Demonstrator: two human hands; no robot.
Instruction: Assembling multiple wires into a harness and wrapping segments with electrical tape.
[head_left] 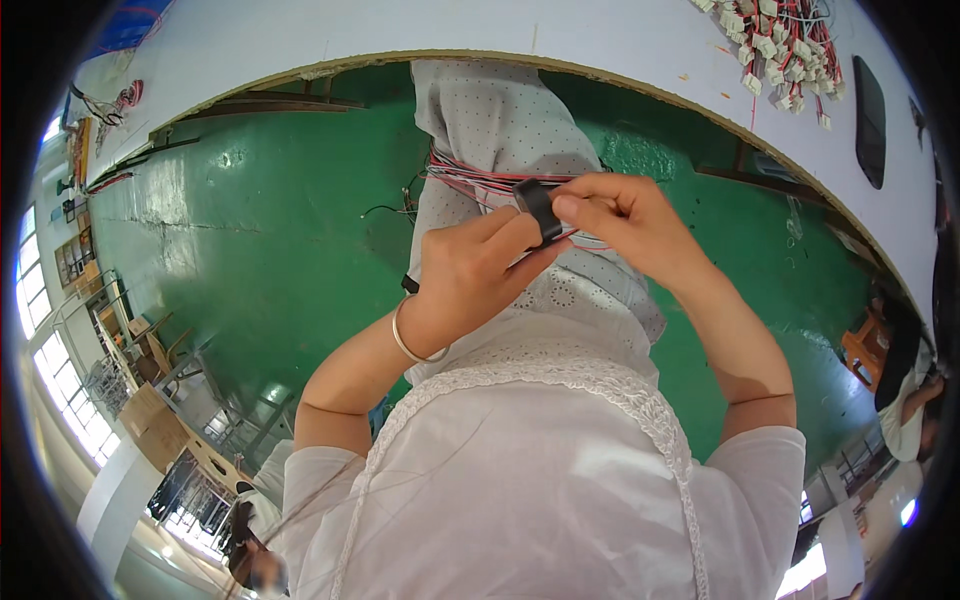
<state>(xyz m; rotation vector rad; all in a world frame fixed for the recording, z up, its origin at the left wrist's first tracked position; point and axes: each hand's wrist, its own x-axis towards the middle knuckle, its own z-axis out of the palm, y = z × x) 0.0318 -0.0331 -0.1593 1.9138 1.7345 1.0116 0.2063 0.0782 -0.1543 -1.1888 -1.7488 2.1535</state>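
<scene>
A roll of black tape (538, 208) is held between my two hands above my lap. My left hand (470, 268) is closed on the roll's near left side, with a bangle on its wrist. From the right, my right hand (628, 222) pinches at the roll's right edge with thumb and forefinger. Whether it grips the roll itself or a loose tape end is hidden. A bundle of thin red, black and white wires (478, 178) lies across the grey dotted cloth on my lap, passing behind the roll. Some wire ends show by my right fingers.
Ahead curves the edge of a pale worktable (350, 30). On its right lie a heap of wires with white connectors (780, 50) and a dark flat object (870, 122). More wires (115, 103) lie at its left end. The floor is green (270, 240). Other people sit behind on both sides.
</scene>
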